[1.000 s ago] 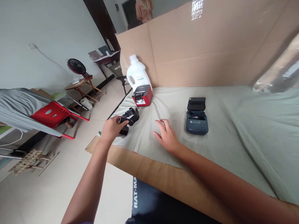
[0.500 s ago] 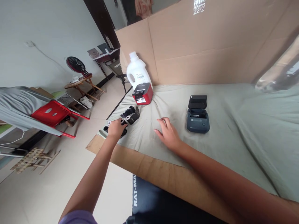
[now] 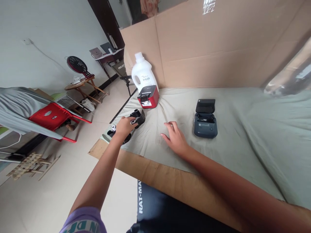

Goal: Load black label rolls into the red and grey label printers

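My left hand (image 3: 124, 126) reaches to the table's left edge, its fingers curled round a black roll holder (image 3: 137, 117) with white roll ends. A second black piece (image 3: 112, 132) lies just beside the hand, partly hidden under it. My right hand (image 3: 175, 139) rests flat on the grey-green cloth (image 3: 243, 136), fingers spread and holding nothing. A dark blue-grey small printer (image 3: 205, 120) with its lid up sits a short way to the right of that hand.
A red and black label printer (image 3: 148, 96) and a white jug (image 3: 142, 72) stand at the back left. A cardboard wall (image 3: 206, 48) runs behind the table. A red chair (image 3: 52, 117), a fan and small tables are on the floor to the left.
My left hand went down to the near black piece at the table edge, then back up onto the farther black roll holder. My right hand has hardly moved.
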A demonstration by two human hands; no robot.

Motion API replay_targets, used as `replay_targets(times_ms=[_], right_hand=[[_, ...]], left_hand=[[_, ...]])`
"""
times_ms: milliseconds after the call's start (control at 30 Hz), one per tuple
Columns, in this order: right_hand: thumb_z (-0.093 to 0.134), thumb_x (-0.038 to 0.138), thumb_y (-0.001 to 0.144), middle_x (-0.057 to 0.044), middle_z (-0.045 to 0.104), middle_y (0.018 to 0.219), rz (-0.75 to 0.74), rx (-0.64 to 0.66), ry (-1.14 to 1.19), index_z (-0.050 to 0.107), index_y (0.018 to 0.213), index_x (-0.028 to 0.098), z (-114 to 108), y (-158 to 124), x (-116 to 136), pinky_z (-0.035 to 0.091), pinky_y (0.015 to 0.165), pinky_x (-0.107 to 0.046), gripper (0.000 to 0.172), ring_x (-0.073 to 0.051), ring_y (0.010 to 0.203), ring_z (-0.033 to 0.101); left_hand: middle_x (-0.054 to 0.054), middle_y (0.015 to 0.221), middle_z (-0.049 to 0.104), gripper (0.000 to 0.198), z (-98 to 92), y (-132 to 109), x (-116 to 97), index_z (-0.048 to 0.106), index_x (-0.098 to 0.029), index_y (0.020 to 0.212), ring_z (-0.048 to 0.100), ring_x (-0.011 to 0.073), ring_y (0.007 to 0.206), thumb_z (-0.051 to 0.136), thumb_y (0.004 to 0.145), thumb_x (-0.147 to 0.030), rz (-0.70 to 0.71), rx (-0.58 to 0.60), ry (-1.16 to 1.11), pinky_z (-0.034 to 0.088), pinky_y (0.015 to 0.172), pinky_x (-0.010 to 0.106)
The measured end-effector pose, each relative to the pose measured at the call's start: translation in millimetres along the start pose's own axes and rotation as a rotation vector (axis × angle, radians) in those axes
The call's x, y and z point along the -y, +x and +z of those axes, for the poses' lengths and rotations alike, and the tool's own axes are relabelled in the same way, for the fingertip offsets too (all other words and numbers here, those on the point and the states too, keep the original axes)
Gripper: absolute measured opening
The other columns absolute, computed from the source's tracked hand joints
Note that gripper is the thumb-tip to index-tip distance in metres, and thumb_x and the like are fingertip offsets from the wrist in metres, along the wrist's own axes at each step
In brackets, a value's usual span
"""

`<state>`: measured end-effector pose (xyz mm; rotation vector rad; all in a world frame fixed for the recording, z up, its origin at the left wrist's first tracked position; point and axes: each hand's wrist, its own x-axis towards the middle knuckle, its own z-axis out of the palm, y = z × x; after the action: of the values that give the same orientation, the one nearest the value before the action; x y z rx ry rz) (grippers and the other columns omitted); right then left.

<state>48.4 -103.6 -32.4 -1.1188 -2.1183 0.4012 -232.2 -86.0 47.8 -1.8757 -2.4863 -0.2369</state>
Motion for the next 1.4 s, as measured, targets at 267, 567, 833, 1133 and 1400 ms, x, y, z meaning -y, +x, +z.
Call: replay_targets(times_ms=[267,567,833,1133,1400], right_hand=[[0.051,0.033,0.096,-0.017,0.053,0.129,-0.003,-0.067,0.033,0.051,0.134,0.019,-9.8,3.6,-3.3,0.055,0.086,-0.044,0.041,-0.028,0.097,0.066],[0.052,0.03,0.093,-0.005,0.073,0.097,0.088,-0.335,0.165,0.07,0.095,0.02,-170.6,57.1,-33.3,0.048,0.078,-0.03,0.02,-0.019,0.086,0.064],[0.063,0.025,0.084,-0.004,0.077,0.1,0.298,0.22,0.194,0.071,0.116,0.023,-218.0,27.1,-52.6,0.049,0.076,-0.03,0.033,-0.02,0.09,0.069],[0.072,0.038,0.078,-0.006,0.064,0.129,0.238,0.328,0.031,0.062,0.129,0.028,-217.7,31.4,-48.7,0.05,0.082,-0.035,0.053,-0.028,0.112,0.06],[0.073,0.042,0.071,-0.006,0.067,0.104,0.187,0.388,-0.139,0.062,0.108,0.025,-201.8,31.6,-41.9,0.044,0.088,-0.042,0.042,-0.032,0.111,0.052]], left_hand=[[0.008,0.113,0.076,0.031,-0.4,-6.3,-35.7,0.074,-0.019,0.109,0.068,0.0271,0.106,0.066,0.081,-0.026,0.212,-0.044,-0.4,0.049,0.1,0.036],[0.012,0.119,0.073,0.05,-12.0,-31.5,-168.1,0.071,-0.016,0.118,0.067,0.0248,0.108,0.083,0.07,-0.024,0.383,0.582,-1.295,0.052,0.097,0.039],[0.016,0.12,0.073,0.072,-1.3,-13.5,-260.9,0.052,-0.01,0.142,0.072,0.0181,0.101,0.077,0.075,-0.009,0.216,0.72,-1.654,0.052,0.1,0.032],[0.017,0.134,0.066,0.09,12.1,-17.0,-253.5,0.032,-0.021,0.157,0.073,0.0255,0.101,0.079,0.08,-0.022,0.154,0.854,-1.602,0.063,0.079,0.041],[0.012,0.105,0.075,0.08,11.2,-18.2,-257.7,0.039,-0.018,0.152,0.074,0.0196,0.081,0.078,0.083,-0.027,0.066,0.839,-1.547,0.063,0.071,0.033]])
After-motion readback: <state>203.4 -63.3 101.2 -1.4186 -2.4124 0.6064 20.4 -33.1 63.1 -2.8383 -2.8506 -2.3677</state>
